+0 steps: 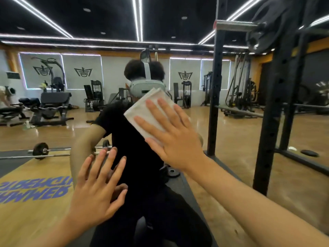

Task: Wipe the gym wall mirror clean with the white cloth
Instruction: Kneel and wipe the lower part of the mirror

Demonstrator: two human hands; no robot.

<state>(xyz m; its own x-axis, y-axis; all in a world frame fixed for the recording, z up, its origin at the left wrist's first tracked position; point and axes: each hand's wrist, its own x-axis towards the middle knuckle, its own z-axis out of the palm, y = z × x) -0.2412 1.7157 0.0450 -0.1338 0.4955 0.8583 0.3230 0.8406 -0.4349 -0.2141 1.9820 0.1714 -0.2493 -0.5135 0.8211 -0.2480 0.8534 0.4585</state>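
On the glass, right grip: our right hand (176,138) lies flat, fingers straight and spread, nothing clenched; it presses the white cloth (147,111) against the mirror (71,113).
White cloth: folded into a pad, trapped between palm and glass, its upper corner poking out past our fingertips; no edge of the mirror shows near it.
Left grip: our left hand (96,189), lower and to the left, is released too, fingers splayed, tips meeting their own reflection, so it seems to brace on the glass.
Step in hand: we judge this a wiping stroke, mid-pane.
Doing it well: even palm pressure so the pad stays flat, overlapping passes, and a wipe over the left hand's spot afterwards, since bare fingertips probably leave prints.
Around: a black rack (274,104) stands right; a barbell (41,150) shows reflected, lower left.
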